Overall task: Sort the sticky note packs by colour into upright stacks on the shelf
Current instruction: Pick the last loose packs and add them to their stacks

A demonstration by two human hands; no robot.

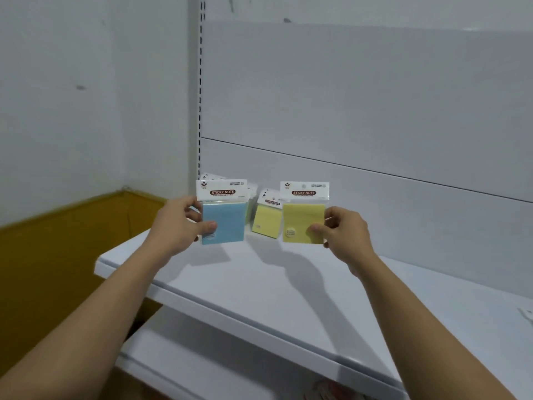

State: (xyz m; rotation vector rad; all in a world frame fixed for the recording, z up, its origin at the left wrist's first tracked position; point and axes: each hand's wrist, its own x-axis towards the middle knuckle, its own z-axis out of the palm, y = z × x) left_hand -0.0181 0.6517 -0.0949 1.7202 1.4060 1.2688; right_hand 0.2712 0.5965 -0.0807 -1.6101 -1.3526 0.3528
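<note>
Left grip (184, 223) pinches blue square sticky note pack in clear wrapper with white header card (223, 223), thumb on front face; pack upright over white metal shelf (259, 284), near rear left corner. Right grip (343, 229) pinches matching yellow sticky note pack (302, 223), upright, just right of it. Second yellow pack (266, 222) leans at shelf rear edge between the two. More packs (212, 177) behind blue one, mostly hidden. White back panel (346, 111), slotted upright (200, 82), pale wall (72, 82), ochre floor (57, 269), lower shelf (202, 356).
</note>
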